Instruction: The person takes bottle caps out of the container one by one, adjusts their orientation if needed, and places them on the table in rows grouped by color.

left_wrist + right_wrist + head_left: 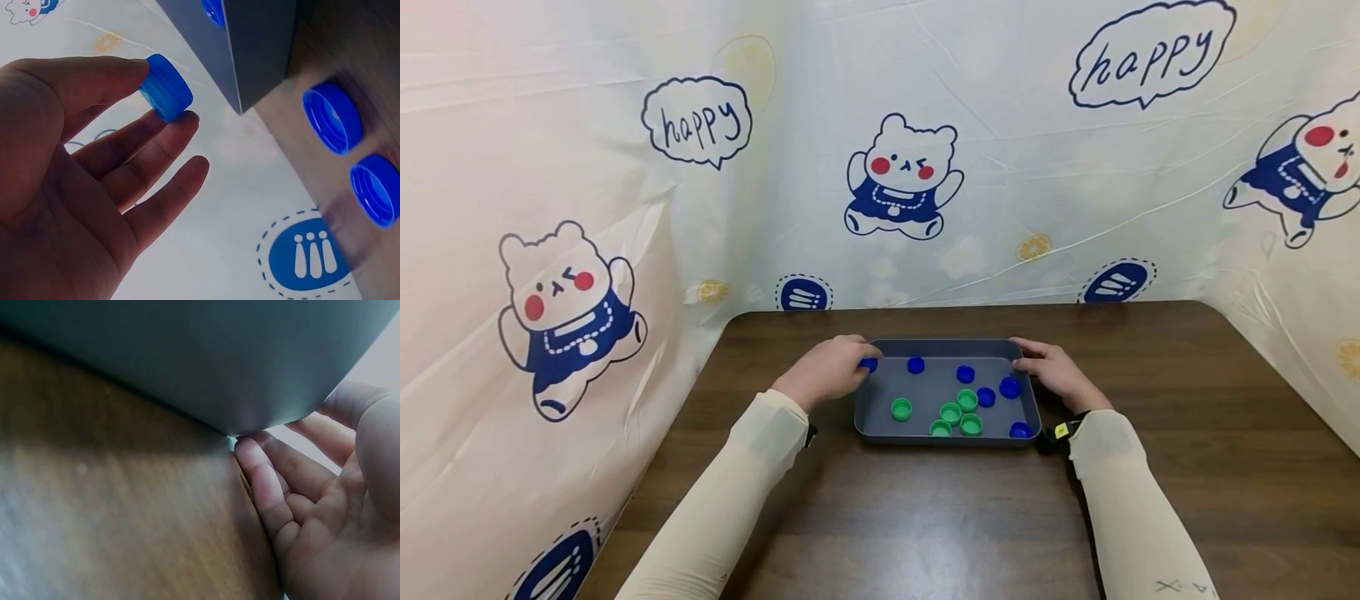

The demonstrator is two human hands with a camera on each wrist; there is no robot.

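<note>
Just over the far left corner of a grey tray, my left hand pinches a blue bottle cap between thumb and fingertips. In the left wrist view the other fingers stretch out loosely below the cap. My right hand grips the tray's far right corner, thumb near the rim and fingers against the outer wall. Inside the tray lie several blue caps and several green caps, the green ones mostly grouped at the near middle.
Two blue caps show on the wooden table beside the tray in the left wrist view; the head view hides them. A printed curtain hangs behind the table and along both sides.
</note>
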